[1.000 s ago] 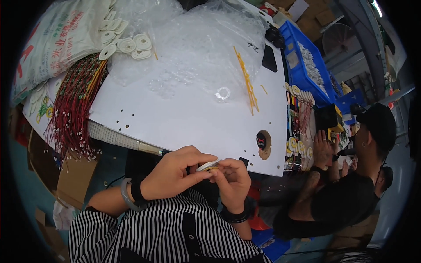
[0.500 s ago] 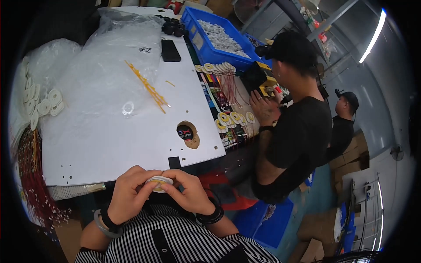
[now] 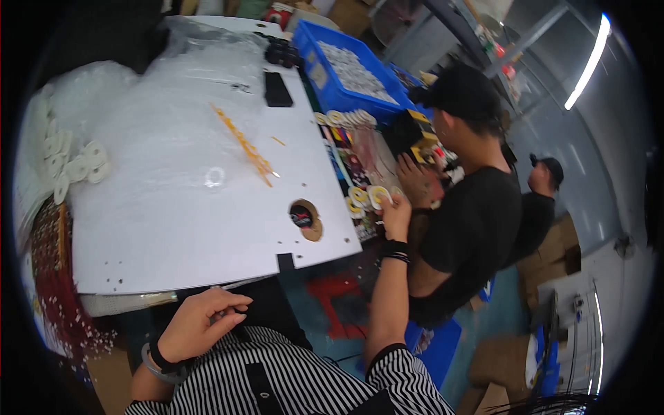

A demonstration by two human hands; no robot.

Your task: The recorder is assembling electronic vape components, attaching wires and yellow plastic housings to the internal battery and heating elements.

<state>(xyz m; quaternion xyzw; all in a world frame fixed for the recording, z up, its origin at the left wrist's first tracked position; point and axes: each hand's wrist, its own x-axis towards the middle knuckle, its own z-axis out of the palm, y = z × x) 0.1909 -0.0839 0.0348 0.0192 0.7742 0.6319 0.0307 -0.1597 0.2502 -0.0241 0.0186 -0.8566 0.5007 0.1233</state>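
Left hand sits nearest, just off the near edge of the white table, above the striped shirt. Fingers curled loosely inward, tips bunched together; whether they pinch anything small cannot be told, the palm side being hidden. Black wristband and a bracelet on that wrist.

Right hand is stretched out past the table's near right corner, arm extended. Fingers closed on a white tape roll, gripping it at its edge. That roll belongs to a row of like rolls running along the table's right edge.

On the table: a round hole near the near right corner, a small clear ring at the middle, orange sticks beyond it, white rolls at the left edge. A black flat device lies towards the far edge. Blue bin of white parts at the far right corner.

A person in a black shirt stands just beside the right edge.
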